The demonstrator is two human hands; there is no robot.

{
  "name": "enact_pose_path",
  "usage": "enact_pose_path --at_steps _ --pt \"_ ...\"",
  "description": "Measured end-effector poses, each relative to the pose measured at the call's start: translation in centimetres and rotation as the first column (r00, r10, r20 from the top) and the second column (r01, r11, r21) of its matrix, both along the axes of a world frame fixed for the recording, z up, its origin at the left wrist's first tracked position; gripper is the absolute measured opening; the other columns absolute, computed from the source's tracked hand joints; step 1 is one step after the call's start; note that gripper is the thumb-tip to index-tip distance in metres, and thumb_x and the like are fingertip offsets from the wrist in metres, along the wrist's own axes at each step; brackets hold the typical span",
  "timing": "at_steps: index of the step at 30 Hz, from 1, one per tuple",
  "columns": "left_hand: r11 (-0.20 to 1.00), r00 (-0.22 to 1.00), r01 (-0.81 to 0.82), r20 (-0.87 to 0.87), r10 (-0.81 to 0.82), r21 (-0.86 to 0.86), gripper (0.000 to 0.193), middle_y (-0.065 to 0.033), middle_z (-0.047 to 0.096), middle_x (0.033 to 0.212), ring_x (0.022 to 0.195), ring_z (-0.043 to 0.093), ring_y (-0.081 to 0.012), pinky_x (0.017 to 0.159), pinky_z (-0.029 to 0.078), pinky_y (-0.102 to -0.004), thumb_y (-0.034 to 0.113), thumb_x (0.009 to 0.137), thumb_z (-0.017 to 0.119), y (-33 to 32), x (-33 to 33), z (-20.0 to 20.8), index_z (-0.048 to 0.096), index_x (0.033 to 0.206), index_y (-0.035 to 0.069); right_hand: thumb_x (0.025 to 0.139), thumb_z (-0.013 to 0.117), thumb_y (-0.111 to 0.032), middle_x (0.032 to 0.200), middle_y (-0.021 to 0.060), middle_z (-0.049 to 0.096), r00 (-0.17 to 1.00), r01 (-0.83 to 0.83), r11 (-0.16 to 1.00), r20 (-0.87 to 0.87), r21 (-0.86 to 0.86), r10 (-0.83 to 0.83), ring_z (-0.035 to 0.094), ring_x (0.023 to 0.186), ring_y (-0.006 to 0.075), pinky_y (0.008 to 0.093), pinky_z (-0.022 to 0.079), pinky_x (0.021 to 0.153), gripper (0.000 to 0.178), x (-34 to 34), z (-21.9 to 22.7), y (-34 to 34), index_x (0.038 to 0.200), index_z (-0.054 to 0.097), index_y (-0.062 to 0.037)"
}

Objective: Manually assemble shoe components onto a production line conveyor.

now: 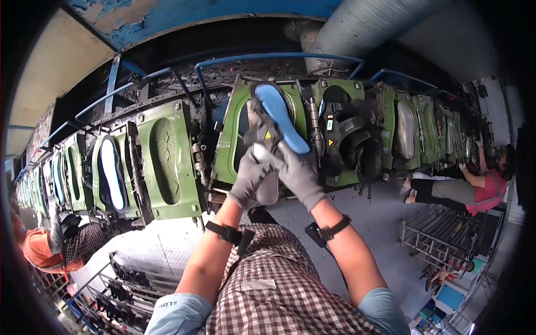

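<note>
A long shoe sole (276, 114) with a blue face and dark edge is held tilted in front of me, over an open green mould (233, 120). My right hand (300, 174), in a grey glove, is closed on its lower end. Beside it, my grey-gloved left hand (251, 174) has its fingers curled at the sole's lower left, against a dark part with a yellow triangle mark; exactly what it grips is partly hidden. Below the hands shows a smooth grey rounded piece (268, 190). Right of them, a black strapped item, apparently a sandal (354, 131), lies on another mould.
Green moulds (167, 159) run in a curved row both ways; one at left holds a pale blue sole (111, 173). Blue rails (273, 54) stand behind. Co-workers (483, 187) are at both sides. Metal racks (435, 237) stand at lower right and lower left.
</note>
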State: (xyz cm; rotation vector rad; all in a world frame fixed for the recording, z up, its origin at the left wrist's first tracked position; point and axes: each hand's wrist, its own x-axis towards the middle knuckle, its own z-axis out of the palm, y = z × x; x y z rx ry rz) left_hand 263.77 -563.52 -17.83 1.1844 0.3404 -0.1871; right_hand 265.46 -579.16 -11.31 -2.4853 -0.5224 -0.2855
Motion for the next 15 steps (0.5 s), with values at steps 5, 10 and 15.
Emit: enact_pose_path --at_steps 5,10,15 --pt "0.752 0.907 0.363 -0.025 -0.42 0.551 0.022 -0.0069 0.066 0.108 0.083 0.061 -0.0107 0.065 0.049 -0.0258 0.002 0.095 0.061 2.2 -0.1 -2.6 0.061 0.117 0.007 0.086 0.071 -0.023 0.108 0.0162 0.073 0.988 -0.101 0.995 -0.115 -0.006 0.1 0.069 0.101 0.0354 0.0481 0.052 0.09 0.038 -0.5 0.8 1.9 0.124 0.069 -0.0156" --pt "0.961 0.893 0.099 -0.402 -0.201 -0.26 0.051 -0.0078 0.066 0.117 0.101 0.068 -0.0162 0.086 0.058 -0.0306 0.01 0.094 0.066 1.9 -7.0 7.1 0.049 0.141 0.006 0.082 0.069 -0.014 0.115 0.0125 0.068 0.986 -0.072 0.933 0.116 -0.352 0.119 0.063 0.109 0.0335 0.0495 0.045 0.094 0.032 -8.3 -0.7 0.6 0.113 0.072 -0.0186" --pt "0.942 0.958 0.287 -0.069 -0.279 0.175 0.049 -0.0079 0.067 0.119 0.101 0.068 -0.0203 0.085 0.058 -0.0345 0.011 0.093 0.072 0.5 -7.1 3.9 0.053 0.137 -0.001 0.084 0.074 -0.007 0.112 0.0211 0.063 0.849 0.444 0.859 -0.427 0.255 -0.312 0.065 0.105 0.0372 0.0455 0.052 0.089 0.054 -10.6 0.5 -0.1 0.132 0.05 -0.0038"
